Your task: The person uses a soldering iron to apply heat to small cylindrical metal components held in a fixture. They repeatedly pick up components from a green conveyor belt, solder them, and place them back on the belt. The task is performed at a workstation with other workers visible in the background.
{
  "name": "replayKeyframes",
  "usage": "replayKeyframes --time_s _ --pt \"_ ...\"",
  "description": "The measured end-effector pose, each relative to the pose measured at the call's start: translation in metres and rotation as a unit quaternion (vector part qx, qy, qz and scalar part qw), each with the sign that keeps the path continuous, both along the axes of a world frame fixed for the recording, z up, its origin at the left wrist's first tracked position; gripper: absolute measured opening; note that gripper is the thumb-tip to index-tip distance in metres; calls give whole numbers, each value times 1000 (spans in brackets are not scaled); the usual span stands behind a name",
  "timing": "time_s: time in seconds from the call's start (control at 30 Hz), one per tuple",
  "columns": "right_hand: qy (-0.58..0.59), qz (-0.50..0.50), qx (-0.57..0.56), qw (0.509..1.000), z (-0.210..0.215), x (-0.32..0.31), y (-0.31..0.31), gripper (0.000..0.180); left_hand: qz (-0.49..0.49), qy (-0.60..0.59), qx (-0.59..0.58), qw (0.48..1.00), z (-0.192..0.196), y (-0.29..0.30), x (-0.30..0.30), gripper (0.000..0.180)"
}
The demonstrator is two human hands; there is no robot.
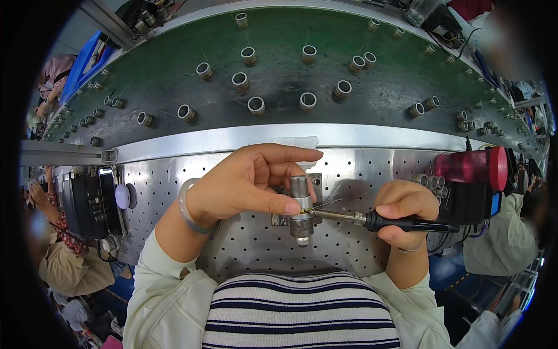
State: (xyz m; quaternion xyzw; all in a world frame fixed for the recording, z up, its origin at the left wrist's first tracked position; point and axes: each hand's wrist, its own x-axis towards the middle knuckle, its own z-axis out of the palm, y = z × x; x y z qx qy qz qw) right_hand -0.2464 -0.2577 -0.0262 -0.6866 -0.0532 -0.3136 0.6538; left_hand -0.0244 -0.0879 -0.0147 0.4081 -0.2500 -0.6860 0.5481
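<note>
One cylinder [301, 208] is in hand in the head view, a small metal part standing on a bracket [282, 220] on the perforated steel bench [360, 168], just in front of the person. The left hand [244, 183] pinches it — thumb across its front, forefinger curled over the top, the other fingers folded close behind. The right hand [404, 214] is closed around the black grip of a soldering iron [372, 220], fingers wrapped tight.

The cylinder's long axis runs toward and away from the person, upright in the picture, with its rounded end toward the striped shirt. The iron lies crosswise, tip pointing to the person's left and touching the cylinder's side where thin wires [328, 203] stick out — so the joint looks to be under way, not finished.

Beyond, many similar cylinders [256, 104] lie spread on the green belt [279, 35]; whether those are already worked I cannot tell.
</note>
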Motion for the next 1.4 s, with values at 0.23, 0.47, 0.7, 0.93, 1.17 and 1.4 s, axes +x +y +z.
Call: replayKeyframes --time_s 0.23,0.47,0.7,0.93,1.17,1.4 --pt "6 -7 -8 1000 -1 -1 0 26 0 1 -4 1000 0 -1 -1 75" --pt "1 -6 18 1000 0 -1 -2 27 3 0 1 1000 2 -2 -2 75" --pt "15 -6 -2 1000 1 -1 -1 26 -3 -1 4 1000 1 -2 -1 75" --pt "13 -11 -28 999 4 -1 -1 26 0 -20 10 1000 5 -2 -2 74" --pt "17 -10 6 1000 2 -2 -1 25 20 -26 19 999 9 -1 -7 73" --pt "19 -22 1 1000 1 -4 -3 24 18 -10 20 1000 7 -4 -8 73"
